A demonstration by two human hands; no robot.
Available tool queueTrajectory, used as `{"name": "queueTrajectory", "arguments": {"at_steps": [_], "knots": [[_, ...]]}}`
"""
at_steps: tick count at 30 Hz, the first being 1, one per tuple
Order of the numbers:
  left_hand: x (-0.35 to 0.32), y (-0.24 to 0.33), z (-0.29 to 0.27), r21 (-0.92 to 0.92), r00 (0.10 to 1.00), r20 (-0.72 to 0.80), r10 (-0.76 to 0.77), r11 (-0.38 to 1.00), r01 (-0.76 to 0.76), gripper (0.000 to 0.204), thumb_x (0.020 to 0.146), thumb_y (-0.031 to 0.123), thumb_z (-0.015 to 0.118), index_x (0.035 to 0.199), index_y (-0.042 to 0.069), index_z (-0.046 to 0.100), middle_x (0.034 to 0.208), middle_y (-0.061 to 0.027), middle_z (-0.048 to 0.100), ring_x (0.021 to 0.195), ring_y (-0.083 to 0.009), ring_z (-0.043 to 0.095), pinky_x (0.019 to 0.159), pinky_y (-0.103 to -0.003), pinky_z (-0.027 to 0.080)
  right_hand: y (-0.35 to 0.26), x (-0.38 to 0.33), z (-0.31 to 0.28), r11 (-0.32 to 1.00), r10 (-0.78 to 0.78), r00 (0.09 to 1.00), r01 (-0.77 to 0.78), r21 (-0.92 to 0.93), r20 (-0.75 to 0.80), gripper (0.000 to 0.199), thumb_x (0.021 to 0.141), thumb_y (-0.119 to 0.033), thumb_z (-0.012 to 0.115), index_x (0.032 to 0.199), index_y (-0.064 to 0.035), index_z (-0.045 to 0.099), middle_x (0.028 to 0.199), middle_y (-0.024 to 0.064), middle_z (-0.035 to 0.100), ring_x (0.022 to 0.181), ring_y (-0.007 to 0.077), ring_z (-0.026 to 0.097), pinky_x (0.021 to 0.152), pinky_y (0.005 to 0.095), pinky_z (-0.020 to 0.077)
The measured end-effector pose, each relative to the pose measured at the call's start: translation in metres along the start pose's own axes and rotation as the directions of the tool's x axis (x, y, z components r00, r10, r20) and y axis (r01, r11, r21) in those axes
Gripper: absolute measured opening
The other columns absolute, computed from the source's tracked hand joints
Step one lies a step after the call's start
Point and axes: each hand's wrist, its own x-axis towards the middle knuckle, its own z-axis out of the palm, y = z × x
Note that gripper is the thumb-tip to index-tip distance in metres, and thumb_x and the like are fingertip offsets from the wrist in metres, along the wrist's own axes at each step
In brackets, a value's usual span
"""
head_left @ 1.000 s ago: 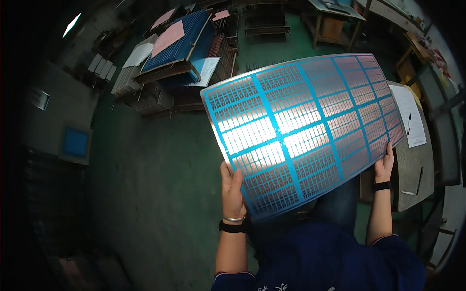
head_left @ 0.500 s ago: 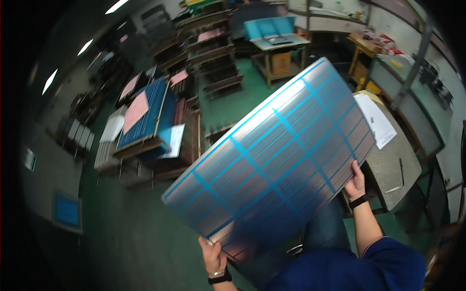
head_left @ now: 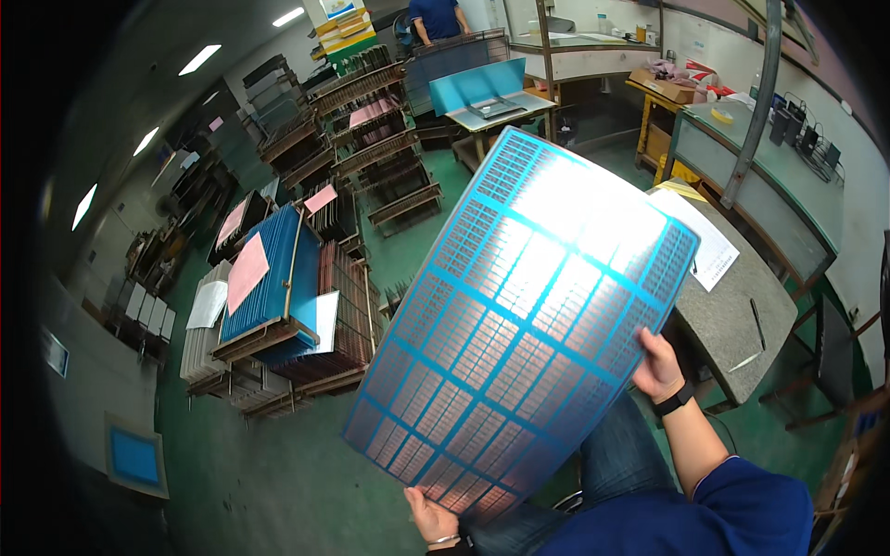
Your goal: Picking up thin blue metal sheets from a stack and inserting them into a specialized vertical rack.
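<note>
Item: large blue-gridded panel (head_left: 524, 324), centre frame, held tilted above the green floor (head_left: 278, 482).
Left hand (head_left: 431, 517): fingers clasped on lower edge.
Right hand (head_left: 658, 363): fingers clasped on right edge.
Handling: best supported by edges only, kept unflexed, clear of the desk (head_left: 732, 306) at right.

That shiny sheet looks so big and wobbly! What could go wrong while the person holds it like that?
The big blue-gridded sheet is gripped only at its edges, by the left hand at the bottom and the right hand at the side, so it might bend or slip. Its far corner hangs close to the grey table with a paper on it and could bump them. Glare on the sheet may hide marks.
</note>
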Motion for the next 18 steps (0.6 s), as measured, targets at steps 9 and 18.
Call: {"name": "queueTrajectory", "arguments": {"at_steps": [9, 18], "knots": [[-0.008, -0.092, 0.104, -0.133, 0.876, 0.226, -0.426, 0.877, 0.461, 0.022, 0.097, 0.032, 0.043, 0.103, 0.015, 0.055, 0.102, -0.0042, 0.06, 0.089, -0.0238, 0.058, 0.075, -0.046, 0.049, 0.069, -0.027, 0.053, 0.681, -0.364, 0.908, 0.109, -0.724, -0.206, 0.032, 0.092, -0.018, 0.055, 0.119, -0.001, 0.05, 0.109, 0.0016, 0.055, 0.098, 0.0089, 0.049, 0.087, 0.028, 0.041], [0.092, -0.105, 0.08, 0.937, 0.92, 0.215, -0.328, -0.197, -0.289, 0.017, 0.087, 0.016, 0.051, 0.091, 0.007, 0.065, 0.086, -0.0146, 0.066, 0.083, -0.0309, 0.064, 0.072, -0.038, 0.05, 0.041, 0.058, 0.045, 0.308, -0.382, 0.924, 0.093, -0.947, -0.033, 0.026, 0.092, -0.011, 0.055, 0.115, 0.0027, 0.056, 0.082, -0.0055, 0.054, 0.071, 0.0012, 0.044, 0.063, 0.0169, 0.0373]]}}
